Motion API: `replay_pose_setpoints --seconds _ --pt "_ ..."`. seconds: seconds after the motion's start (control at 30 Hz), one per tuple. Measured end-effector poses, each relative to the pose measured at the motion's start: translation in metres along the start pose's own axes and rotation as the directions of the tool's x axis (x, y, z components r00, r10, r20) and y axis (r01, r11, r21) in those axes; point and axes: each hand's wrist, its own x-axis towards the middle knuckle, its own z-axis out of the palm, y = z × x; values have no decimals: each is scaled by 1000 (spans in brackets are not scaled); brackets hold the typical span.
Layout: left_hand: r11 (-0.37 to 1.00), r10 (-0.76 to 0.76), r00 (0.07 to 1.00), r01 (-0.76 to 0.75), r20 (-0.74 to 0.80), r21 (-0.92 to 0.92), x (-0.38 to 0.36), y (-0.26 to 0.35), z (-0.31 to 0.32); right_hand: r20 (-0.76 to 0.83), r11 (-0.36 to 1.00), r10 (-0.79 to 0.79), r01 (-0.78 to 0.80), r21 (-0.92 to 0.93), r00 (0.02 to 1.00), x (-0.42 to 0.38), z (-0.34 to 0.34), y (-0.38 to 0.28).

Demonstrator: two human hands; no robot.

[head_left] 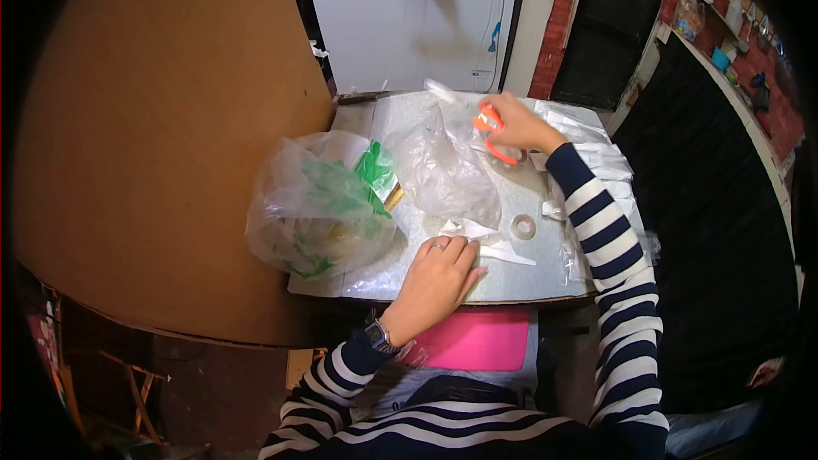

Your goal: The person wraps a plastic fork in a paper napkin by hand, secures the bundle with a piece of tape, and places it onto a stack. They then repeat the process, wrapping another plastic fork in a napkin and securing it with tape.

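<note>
Now we're looking down on our table (511, 285), a pale mottled slab, and the biggest thing on it is the bulging clear bag (319, 204) at the left, stuffed with green and white scraps; it looks puffy and light, all crinkle and no stiffness. Beside it, toward the middle, lies a second clear plastic bag (443, 172), nearly empty and slumped. That film should be slippery and floppy, so we'd judge a pinch at an edge or a gathered fold the only sound hold.

Along the right edge sits a heap of white packets (609, 166), soft-looking, overlapping one another.

Our right hand (521, 123) is out at the far side of the table, fingers curled through the handles of the orange scissors (492, 138), closed around them; whether the blades are apart we cannot tell. The scissors are the one stiff thing here, and the handle loops are where we hold them.

Our left hand (439, 277) rests near the front edge, fingers together and flat, pressing down on white paper pieces (486, 243) that poke out beyond the fingertips. Thin and limp, we'd say, easily creased or torn, so pinning them flat suits them better than pinching.

Smallest of all, a roll of clear tape (523, 226) lies flat just beside those pieces, apart from both hands.
</note>
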Motion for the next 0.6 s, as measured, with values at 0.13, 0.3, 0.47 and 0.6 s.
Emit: replay_pose_setpoints --seconds 0.13,0.3,0.47,0.6 --pt "1000 2 1000 -2 10 -5 1 0 -2 -91 896 -86 117 429 992 -16 -38 -40" --pt "1000 -9 1000 9 19 -3 2 0 -2 144 916 -401 391 93 905 -32 -23 -84" --pt "1000 -6 1000 6 25 -7 1 1 -2 268 935 -169 240 -260 949 -44 38 -74" --pt "1000 -1 1000 1 15 -5 0 0 0 274 982 -114 149 -114 955 -26 34 -51"
